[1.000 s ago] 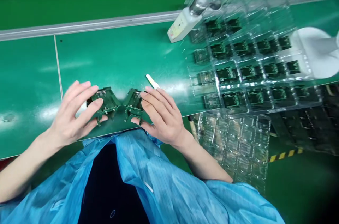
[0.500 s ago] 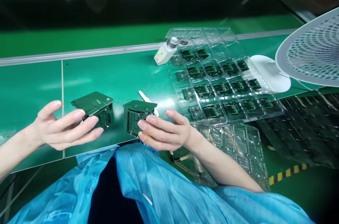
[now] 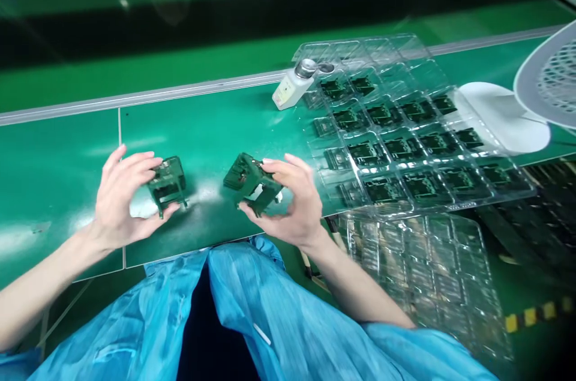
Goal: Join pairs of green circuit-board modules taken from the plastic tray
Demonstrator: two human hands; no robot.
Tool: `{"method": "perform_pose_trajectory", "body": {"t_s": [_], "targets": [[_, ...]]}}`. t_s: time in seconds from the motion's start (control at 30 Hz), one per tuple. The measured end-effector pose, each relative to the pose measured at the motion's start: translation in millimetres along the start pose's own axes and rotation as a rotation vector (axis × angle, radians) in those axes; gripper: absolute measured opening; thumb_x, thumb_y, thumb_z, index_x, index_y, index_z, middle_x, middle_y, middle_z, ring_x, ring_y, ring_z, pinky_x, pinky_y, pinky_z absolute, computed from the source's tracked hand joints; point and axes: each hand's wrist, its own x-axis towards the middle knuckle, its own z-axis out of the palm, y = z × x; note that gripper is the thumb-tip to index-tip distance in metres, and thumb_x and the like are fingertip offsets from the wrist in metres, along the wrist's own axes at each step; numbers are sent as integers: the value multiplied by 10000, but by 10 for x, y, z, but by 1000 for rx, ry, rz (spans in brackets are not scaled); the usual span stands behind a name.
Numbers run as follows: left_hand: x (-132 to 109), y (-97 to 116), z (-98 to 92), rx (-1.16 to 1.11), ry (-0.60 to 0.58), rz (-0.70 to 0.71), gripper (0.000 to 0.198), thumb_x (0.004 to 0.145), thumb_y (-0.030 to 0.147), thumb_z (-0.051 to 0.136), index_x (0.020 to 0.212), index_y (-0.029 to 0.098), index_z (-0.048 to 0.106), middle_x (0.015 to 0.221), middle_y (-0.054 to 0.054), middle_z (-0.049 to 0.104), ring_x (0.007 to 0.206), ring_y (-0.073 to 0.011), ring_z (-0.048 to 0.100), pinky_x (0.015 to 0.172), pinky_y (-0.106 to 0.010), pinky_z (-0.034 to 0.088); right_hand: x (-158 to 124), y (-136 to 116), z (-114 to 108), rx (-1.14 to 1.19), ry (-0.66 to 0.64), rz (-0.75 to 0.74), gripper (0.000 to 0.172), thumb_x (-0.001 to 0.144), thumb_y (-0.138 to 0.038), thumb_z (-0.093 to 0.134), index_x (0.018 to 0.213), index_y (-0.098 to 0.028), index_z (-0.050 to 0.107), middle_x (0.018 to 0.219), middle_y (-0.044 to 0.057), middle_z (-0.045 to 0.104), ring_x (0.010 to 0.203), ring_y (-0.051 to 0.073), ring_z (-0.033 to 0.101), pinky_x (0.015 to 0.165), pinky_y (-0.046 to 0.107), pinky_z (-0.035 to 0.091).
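My left hand (image 3: 119, 198) grips a small dark green circuit-board part (image 3: 167, 185), fingers and thumb closed round its left side, just above the green work surface (image 3: 211, 129). My right hand (image 3: 294, 204) holds a second green circuit-board part (image 3: 251, 182), tilted, pinched between thumb below and fingers on top. The two parts are apart, about a hand's width from each other. Something white shows under each held part, mostly hidden.
A clear plastic tray (image 3: 405, 147) with several green boards in its pockets lies to the right. A white bottle (image 3: 292, 86) lies at the tray's far left corner. More clear trays (image 3: 427, 273) sit lower right. A white fan (image 3: 546, 78) stands at the right edge.
Both hands have turned their parts: the flat tops seen half a second ago now face away, and the right part is tilted. A second ago both parts lay on the surface.
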Motion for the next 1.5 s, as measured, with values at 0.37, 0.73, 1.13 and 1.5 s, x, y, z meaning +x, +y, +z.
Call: {"method": "perform_pose_trajectory", "body": {"t_s": [0.37,0.73,1.13,1.5], "targets": [[45,502,456,-1371,414,-1382,338,817,490,679,960,184,695,1025,-103,725,936,-259,703,813,-411,630,96,-242,557,1538,531,1700,383,744,-566,761,853,-219,640,791,21,713,716,177,657,679,334,615],[-51,579,633,-1525,530,-1461,294,907,449,597,962,178,697,1053,-122,699,1008,-259,674,850,-413,619,144,-380,718,1635,631,1858,323,879,-539,623,876,-216,639,795,49,700,724,193,654,717,339,633],[-119,444,576,-1424,312,-1335,425,826,563,668,1000,176,690,997,-117,697,953,-255,691,842,-392,604,-35,-334,680,1323,360,1437,381,692,-552,820,848,-258,636,859,-20,692,837,193,665,886,417,600],[-531,-248,444,-187,-235,-628,605,551,514,897,1053,251,684,1152,-72,698,1255,-323,573,1238,-481,287,-327,-143,470,371,-540,522,594,741,-356,833,1280,-235,616,1391,143,602,1314,334,551,1147,536,430]]}}
